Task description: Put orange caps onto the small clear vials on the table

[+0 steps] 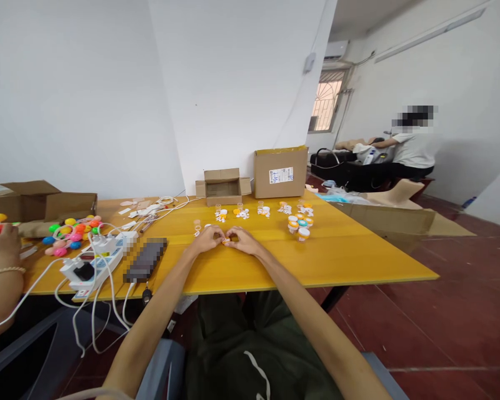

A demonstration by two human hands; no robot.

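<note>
My left hand (210,239) and my right hand (240,241) meet low over the yellow table, fingers curled and fingertips nearly touching. Between the fingertips shows a small white and orange thing (226,241), too small to make out. Beyond my hands stand little clear cups beside piles of small white pieces (243,213), in a row with some orange and white lids (224,211). A clear cup (197,224) is just past my left hand. To the right of my right hand is a group of small lidded jars (303,234), mostly orange-topped, one teal.
An open carton (224,189) and a taller box (280,173) stand at the back. On the left are a phone (145,260), a power strip (108,258) with loose cables, colourful balls (73,236) and another person's hand (0,244). Someone sits far right (414,150).
</note>
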